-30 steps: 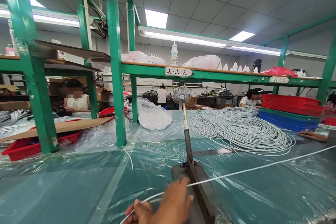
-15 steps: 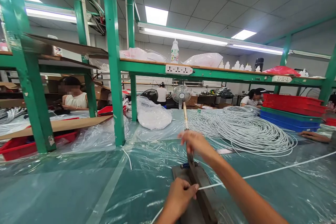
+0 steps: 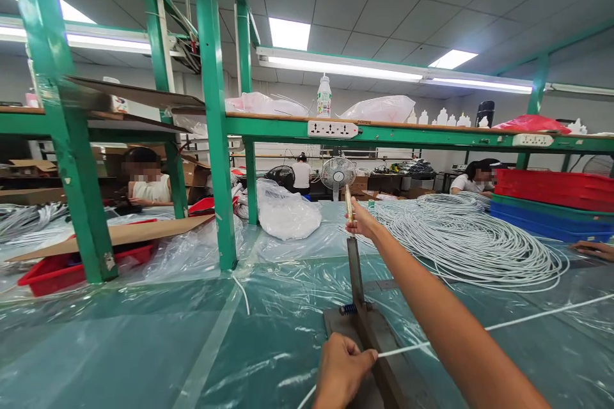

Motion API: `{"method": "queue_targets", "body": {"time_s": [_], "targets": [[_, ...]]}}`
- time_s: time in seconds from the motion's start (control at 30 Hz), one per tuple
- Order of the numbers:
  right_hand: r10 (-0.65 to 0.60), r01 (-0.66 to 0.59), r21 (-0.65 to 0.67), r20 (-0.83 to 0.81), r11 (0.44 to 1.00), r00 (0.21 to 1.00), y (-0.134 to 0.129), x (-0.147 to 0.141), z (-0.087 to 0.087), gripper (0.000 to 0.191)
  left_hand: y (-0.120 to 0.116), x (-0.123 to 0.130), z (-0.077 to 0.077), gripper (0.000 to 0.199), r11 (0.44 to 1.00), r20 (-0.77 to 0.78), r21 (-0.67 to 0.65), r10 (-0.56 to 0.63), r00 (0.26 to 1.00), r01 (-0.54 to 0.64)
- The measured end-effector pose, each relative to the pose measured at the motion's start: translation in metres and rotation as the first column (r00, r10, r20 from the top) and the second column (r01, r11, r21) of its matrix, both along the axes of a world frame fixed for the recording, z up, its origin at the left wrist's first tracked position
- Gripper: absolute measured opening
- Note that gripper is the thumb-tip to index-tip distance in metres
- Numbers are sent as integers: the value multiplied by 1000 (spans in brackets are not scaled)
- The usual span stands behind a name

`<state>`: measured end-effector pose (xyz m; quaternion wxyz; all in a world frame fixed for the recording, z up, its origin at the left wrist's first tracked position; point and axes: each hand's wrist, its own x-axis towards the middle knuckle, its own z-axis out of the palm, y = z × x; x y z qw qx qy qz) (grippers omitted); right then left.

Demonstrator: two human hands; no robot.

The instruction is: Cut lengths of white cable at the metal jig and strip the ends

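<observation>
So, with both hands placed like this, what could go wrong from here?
The left hand might get nipped: it pinches the thin white cable close to the dark metal bar, while the right hand grips the pale metal handle of the upright dark metal lever. The cable could also slip, since the left hand seems to hold it in just a thumb-and-finger pinch.

See wht cable [image 3: 547, 314], thin, near-straight, crossing low over dk metal lever tool [image 3: 368, 332], then off to R edge. Tool's on grn benchtop [image 3: 119, 351]: lever [image 3: 354, 271] up, slight L lean, w/ pale handle [image 3: 348, 195] atop, blu spring [image 3: 348, 309] nr base.
</observation>
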<state>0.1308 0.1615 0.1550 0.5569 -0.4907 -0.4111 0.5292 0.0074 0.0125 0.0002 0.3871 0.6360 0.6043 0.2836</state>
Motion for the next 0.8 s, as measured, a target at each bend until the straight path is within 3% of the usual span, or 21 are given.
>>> {"method": "queue_targets", "body": {"time_s": [0.1, 0.2, 0.37, 0.5, 0.6, 0.73, 0.8], "targets": [[47, -44, 43, -69, 998, 997, -29, 14, 13, 45, -2, -1, 3, 34, 1000, 12, -5, -11, 1000, 11], [98, -91, 55, -125, 994, 987, -78, 30, 23, 40, -3, -2, 3, 33, 1000, 16, 5, -15, 1000, 15], [39, -44, -73, -66, 996, 997, -184, 41, 9, 7, -2, -2, 1, 34, 998, 27, 19, -54, 998, 53], [3, 4, -215, 35, 977, 999, -250, 35, -21, 53, -2, -1, 3, 34, 999, 12, 18, -44, 999, 44], [29, -16, -326, 35, 945, 999, -272, 29, -43, 54, -3, -1, 6, 35, 998, 0, 39, -46, 999, 46], [170, -129, -436, 58, 891, 984, -275, 22, -69, 22, -5, -1, 7, 34, 998, -13, 42, -39, 999, 40], [189, -141, -402, 83, 905, 978, -273, 20, -79, 19, -5, -1, 7, 34, 998, -12, 42, -43, 999, 43]]}}
